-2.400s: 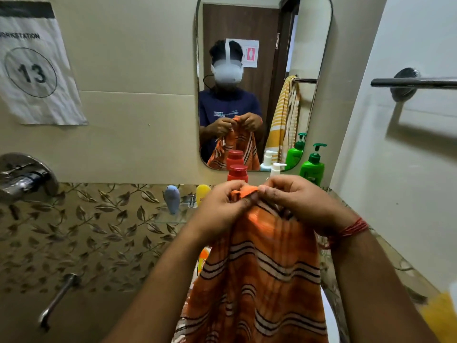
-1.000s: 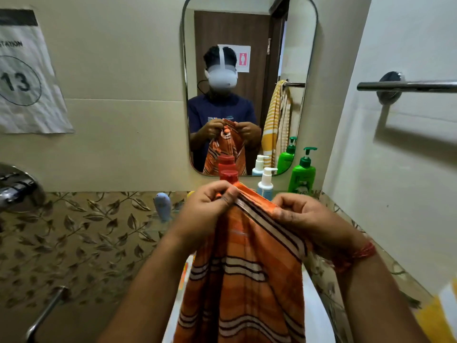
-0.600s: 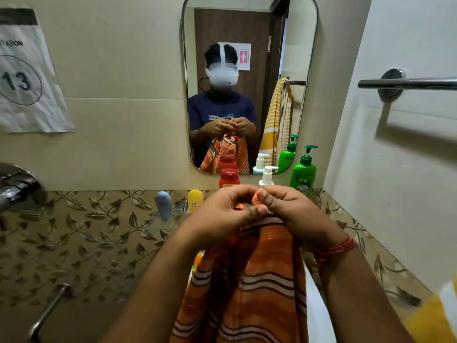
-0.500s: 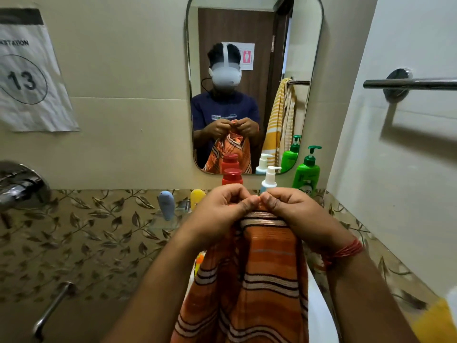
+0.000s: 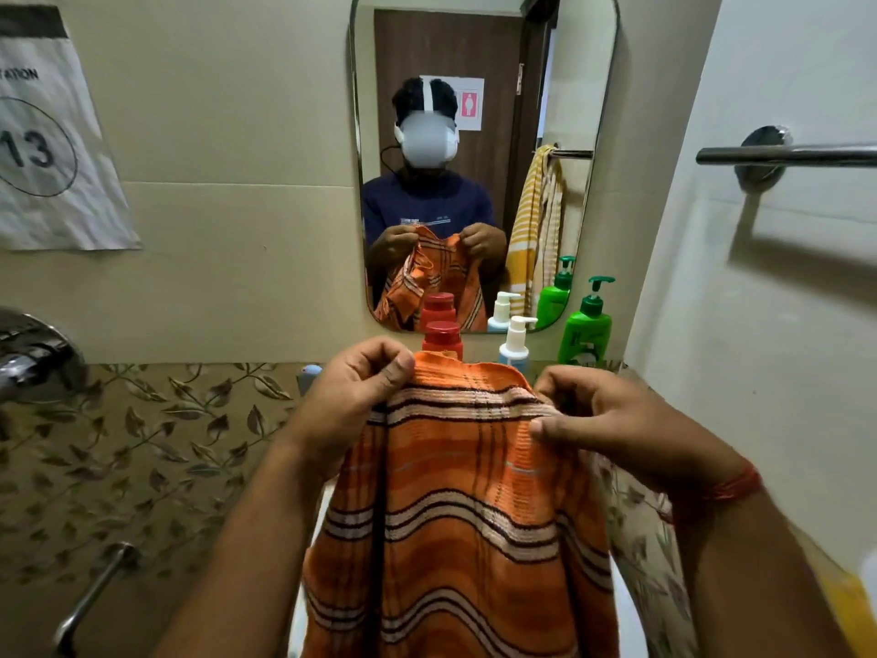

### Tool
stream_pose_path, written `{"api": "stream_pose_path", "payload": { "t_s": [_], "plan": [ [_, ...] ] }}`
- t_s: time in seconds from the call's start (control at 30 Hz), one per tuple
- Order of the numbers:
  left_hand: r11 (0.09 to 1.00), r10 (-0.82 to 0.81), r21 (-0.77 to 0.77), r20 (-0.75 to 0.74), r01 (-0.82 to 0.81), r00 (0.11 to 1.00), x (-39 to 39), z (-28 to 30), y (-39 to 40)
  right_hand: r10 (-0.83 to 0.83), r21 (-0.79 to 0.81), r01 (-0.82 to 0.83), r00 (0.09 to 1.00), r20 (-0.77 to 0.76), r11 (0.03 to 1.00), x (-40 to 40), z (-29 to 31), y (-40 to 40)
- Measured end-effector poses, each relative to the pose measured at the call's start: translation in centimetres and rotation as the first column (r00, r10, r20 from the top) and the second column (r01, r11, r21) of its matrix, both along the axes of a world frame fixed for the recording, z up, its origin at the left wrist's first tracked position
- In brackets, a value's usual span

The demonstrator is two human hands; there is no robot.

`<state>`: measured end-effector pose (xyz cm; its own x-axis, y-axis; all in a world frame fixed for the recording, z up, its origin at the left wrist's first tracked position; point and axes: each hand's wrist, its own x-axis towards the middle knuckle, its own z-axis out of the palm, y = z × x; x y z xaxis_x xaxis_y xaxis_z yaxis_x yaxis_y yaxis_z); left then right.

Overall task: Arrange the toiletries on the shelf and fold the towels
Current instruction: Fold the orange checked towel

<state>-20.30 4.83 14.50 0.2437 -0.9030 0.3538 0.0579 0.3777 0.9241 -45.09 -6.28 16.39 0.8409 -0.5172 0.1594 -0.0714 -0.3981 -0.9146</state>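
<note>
Two pump bottles [image 5: 586, 325] beside red-capped bottle [image 5: 442, 335], left hand [image 5: 353, 391], right hand [image 5: 612, 420] pinching orange towel [image 5: 455, 515]

A bathroom: a wall mirror [image 5: 484, 159], a towel rail [image 5: 783, 155], a tap [image 5: 28, 358], pump bottles [image 5: 586, 325] and leaf-patterned tiles [image 5: 142, 444].

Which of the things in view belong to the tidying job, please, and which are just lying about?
Job: orange towel, left hand, right hand, red bottle, white pump bottle, green pump bottle.

Lying about: mirror, towel rail, numbered paper, tap.
</note>
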Motion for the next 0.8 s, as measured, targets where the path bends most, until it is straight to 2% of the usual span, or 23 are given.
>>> {"api": "stream_pose_path", "payload": {
  "t_s": [0.07, 0.17, 0.27, 0.33, 0.37, 0.47, 0.53, 0.6, 0.73, 0.8],
  "plan": [
    [0.999, -0.043, -0.004, -0.043, 0.043, 0.998, -0.4, -0.1, -0.1, 0.025, 0.073, -0.026, 1.000, 0.015, 0.997, 0.3, -0.4, 0.0],
    [0.996, -0.094, -0.018, -0.115, 0.092, 0.989, -0.6, 0.1, 0.1, 0.049, 0.279, -0.092, 0.986, 0.157, 0.956, 0.3, -1.3, -0.1],
    [0.998, -0.068, -0.016, -0.073, 0.067, 0.995, -0.7, 0.2, 0.0, -0.036, 0.426, -0.122, 0.938, 0.345, 0.896, 0.7, -2.0, -0.4],
    [0.999, -0.039, -0.015, -0.033, 0.039, 0.999, -0.9, 0.2, -0.1, -0.099, 0.458, -0.087, 0.925, 0.366, 0.885, 1.2, -2.3, -0.5],
    [1.000, -0.022, -0.016, -0.022, 0.021, 1.000, -1.1, 0.2, -0.2, -0.102, 0.412, -0.044, 0.940, 0.325, 0.910, 1.3, -2.4, -0.4],
    [0.998, 0.051, -0.030, -0.057, -0.053, 0.997, -1.3, 0.1, -0.4, -0.090, 0.142, 0.072, 0.988, 0.128, 0.987, 1.4, -2.4, 0.2],
    [0.996, 0.079, -0.036, -0.071, -0.082, 0.994, -1.3, 0.2, -0.4, -0.084, 0.013, 0.083, 0.996, 0.044, 0.996, 1.2, -2.2, 0.7],
    [0.994, 0.094, -0.049, -0.049, -0.097, 0.994, -1.4, 0.1, -0.5, -0.153, -0.110, 0.156, 0.988, 0.030, 0.982, 1.3, -2.0, 0.8],
    [0.993, 0.106, -0.058, 0.080, -0.102, 0.991, -1.8, 0.1, -0.6, -0.321, -0.159, 0.342, 0.936, 0.142, 0.926, 2.0, -1.7, 0.6],
    [0.993, 0.113, -0.039, 0.104, -0.109, 0.988, -2.2, 0.1, -0.7, -0.312, -0.051, 0.325, 0.933, 0.182, 0.944, 2.4, -1.4, 0.7]
  ]
}}
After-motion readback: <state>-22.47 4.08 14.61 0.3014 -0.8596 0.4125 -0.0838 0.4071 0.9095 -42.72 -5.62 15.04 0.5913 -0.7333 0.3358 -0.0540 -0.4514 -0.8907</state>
